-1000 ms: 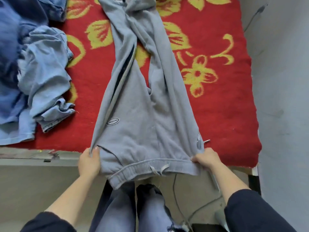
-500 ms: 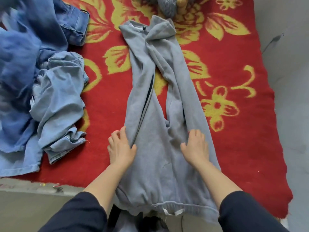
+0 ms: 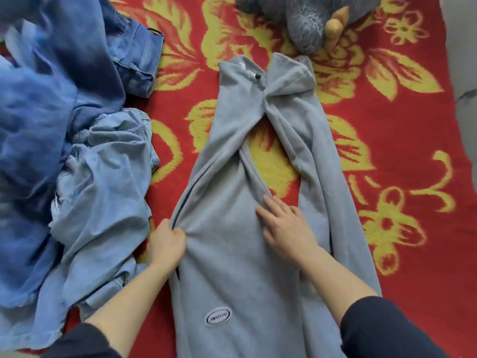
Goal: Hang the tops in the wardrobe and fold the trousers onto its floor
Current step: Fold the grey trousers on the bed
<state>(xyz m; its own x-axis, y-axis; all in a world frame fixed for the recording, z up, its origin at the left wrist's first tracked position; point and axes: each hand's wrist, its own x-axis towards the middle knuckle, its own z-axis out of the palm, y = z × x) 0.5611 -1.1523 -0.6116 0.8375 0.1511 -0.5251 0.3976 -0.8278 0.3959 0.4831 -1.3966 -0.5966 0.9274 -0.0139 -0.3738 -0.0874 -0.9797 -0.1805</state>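
Note:
Grey jogging trousers (image 3: 232,267) lie lengthwise on a red blanket with yellow flowers (image 3: 400,164), waistband towards me, legs reaching away and crossing near the cuffs. An oval logo patch shows near the bottom. My left hand (image 3: 166,242) pinches a bunch of fabric at the trousers' left edge. My right hand (image 3: 284,226) lies flat with straight fingers on the cloth near the crotch, between the two legs.
A heap of blue denim garments (image 3: 64,164) covers the left side of the blanket, touching my left forearm. A grey plush toy (image 3: 307,24) sits at the far edge beyond the trouser cuffs. A pale wall (image 3: 462,60) borders the right.
The view has shifted forward over the blanket. My hands moved up from the waistband onto the trousers. The left hand went from flat to pinching the left edge; the right hand shifted inward.

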